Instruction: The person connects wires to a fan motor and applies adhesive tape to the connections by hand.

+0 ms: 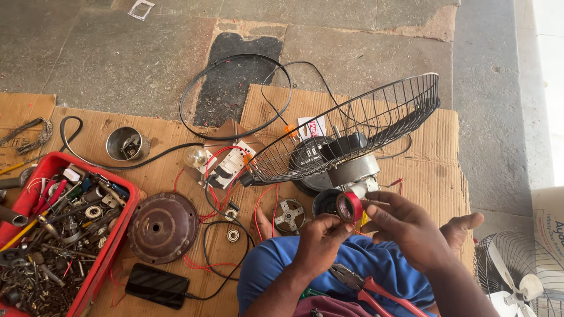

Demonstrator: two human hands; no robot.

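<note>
My left hand (320, 238) and my right hand (399, 226) both hold a small red roll of insulating tape (351, 206) just above my blue-clad knees (276, 267). The roll sits close to the grey motor housing (351, 170) of a table fan lying on cardboard (435, 170). Its black wire guard (358, 126) tilts up toward the right. Red-handled pliers (364, 285) rest on my lap under my forearms.
A red tray (114, 235) of bolts and scrap metal stands at left. Nearby lie a rusty round motor cover (163, 226), a black phone (157, 285), a steel cup (126, 142), a bulb (195, 156) with a switch board (226, 166), and a second fan (517, 279) at bottom right.
</note>
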